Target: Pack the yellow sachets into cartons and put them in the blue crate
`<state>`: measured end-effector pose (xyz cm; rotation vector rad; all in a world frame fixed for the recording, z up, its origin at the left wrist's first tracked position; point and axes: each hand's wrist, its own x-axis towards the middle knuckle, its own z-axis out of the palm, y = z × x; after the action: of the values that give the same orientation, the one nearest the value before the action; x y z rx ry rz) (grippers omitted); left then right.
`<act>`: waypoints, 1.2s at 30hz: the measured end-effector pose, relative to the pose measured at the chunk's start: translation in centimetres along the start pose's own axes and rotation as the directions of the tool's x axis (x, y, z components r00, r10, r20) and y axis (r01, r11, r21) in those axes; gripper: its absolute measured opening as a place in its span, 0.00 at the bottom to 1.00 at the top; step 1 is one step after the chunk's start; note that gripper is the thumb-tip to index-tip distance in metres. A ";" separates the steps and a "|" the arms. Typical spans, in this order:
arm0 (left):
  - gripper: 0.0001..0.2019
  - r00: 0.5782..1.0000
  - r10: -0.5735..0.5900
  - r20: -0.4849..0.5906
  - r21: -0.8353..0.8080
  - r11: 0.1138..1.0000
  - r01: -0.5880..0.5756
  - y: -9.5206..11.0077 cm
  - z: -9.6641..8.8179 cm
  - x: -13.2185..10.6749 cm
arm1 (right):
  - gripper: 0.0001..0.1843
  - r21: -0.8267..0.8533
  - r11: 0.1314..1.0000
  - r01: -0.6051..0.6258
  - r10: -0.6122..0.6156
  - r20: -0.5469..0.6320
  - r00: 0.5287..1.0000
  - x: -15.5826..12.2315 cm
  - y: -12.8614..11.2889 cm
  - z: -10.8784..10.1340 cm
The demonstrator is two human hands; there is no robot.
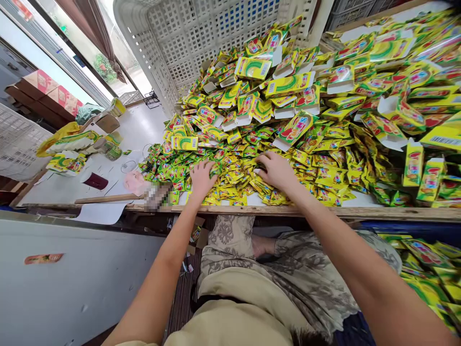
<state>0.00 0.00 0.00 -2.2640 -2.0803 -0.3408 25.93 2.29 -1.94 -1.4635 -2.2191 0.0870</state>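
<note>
My left hand (pixel 202 180) rests among small green sachets (pixel 176 166) near the table's front edge. Its fingers curl round a green sachet (pixel 215 168) at the fingertips. To the right, my right hand (pixel 279 170) reaches over a heap of small yellow sachets (pixel 236 175), its thumb and fingers apart and bent, with no sachet visible between them. Just beyond both hands lies a large pile of yellow and green printed boxes (pixel 248 105), several with open white flaps. One box (pixel 296 129) leans on the sachets beyond my right hand.
A white plastic crate (pixel 158 53) lies tipped at the back, boxes spilling at its mouth. On the left of the table (pixel 133 120) are a wooden stick (pixel 108 198), a dark red object (pixel 95 181) and a clear jar (pixel 112 150). More yellow packs (pixel 428 269) fill a container at lower right.
</note>
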 end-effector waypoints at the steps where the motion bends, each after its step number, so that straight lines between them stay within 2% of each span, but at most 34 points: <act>1: 0.22 0.998 0.060 0.006 -0.006 0.998 -0.060 0.0 0.0 -0.8 | 0.16 0.006 0.997 -0.077 0.077 -0.006 0.997 0.1 0.8 0.0; 4: 0.22 0.980 0.197 -0.013 -0.064 0.978 -0.197 -0.7 0.4 -2.8 | 0.11 0.082 0.956 -0.283 0.290 -0.099 0.952 -0.2 2.8 -0.5; 7: 0.20 0.979 0.197 -0.058 -0.144 0.968 -0.203 -1.2 0.8 -3.5 | 0.09 0.253 0.884 -0.394 0.445 -0.192 0.875 -0.6 4.3 -1.4; 8: 0.20 0.978 0.199 -0.060 -0.170 0.964 -0.207 -1.2 0.9 -3.5 | 0.09 0.316 0.853 -0.417 0.487 -0.189 0.853 -0.7 4.6 -1.6; 10: 0.20 0.974 0.221 -0.055 -0.217 0.949 -0.228 -0.8 1.1 -3.3 | 0.10 0.407 0.797 -0.446 0.531 -0.120 0.839 -1.0 5.0 -1.7; 13: 0.20 0.966 0.253 -0.046 -0.267 0.929 -0.256 0.6 1.2 -3.2 | 0.10 0.382 0.795 -0.471 0.520 -0.031 0.853 -1.8 5.0 -1.7; 18: 0.19 0.961 0.268 -0.064 -0.327 0.904 -0.274 2.3 1.7 -3.1 | 0.17 0.231 0.874 -0.428 0.459 -0.102 0.882 -3.3 4.5 -1.8; 23: 0.19 0.967 0.204 -0.152 -0.413 0.876 -0.249 2.0 2.0 -2.6 | 0.26 0.232 0.902 -0.363 0.387 -0.068 0.919 -3.9 4.2 -1.4; 27: 0.17 0.963 0.130 -0.235 -0.440 0.869 -0.225 1.7 1.2 -1.5 | 0.26 0.138 0.938 -0.317 0.324 -0.026 0.946 -3.6 3.6 -1.3; 30: 0.14 0.931 0.084 -0.354 -0.432 0.869 -0.242 2.1 0.1 -0.5 | 0.26 0.159 0.931 -0.329 0.340 -0.043 0.940 -3.4 3.3 -1.5; 33: 0.13 0.898 -0.027 -0.439 -0.497 0.840 -0.218 3.1 -1.0 -0.1 | 0.23 0.282 0.897 -0.340 0.388 -0.135 0.912 -3.7 3.4 -1.9; 35: 0.12 0.905 -0.134 -0.405 -0.616 0.771 -0.162 4.1 -1.5 -0.3 | 0.19 0.398 0.843 -0.361 0.459 -0.184 0.869 -4.1 3.3 -2.5; 36: 0.13 0.921 -0.176 -0.348 -0.692 0.710 -0.126 4.8 -1.6 -0.5 | 0.17 0.470 0.803 -0.366 0.497 -0.191 0.846 -4.3 3.2 -2.8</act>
<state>4.46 -1.20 2.01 -2.1838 -1.9506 -1.7110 31.19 -0.72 -1.94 -1.5820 -1.4616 0.4309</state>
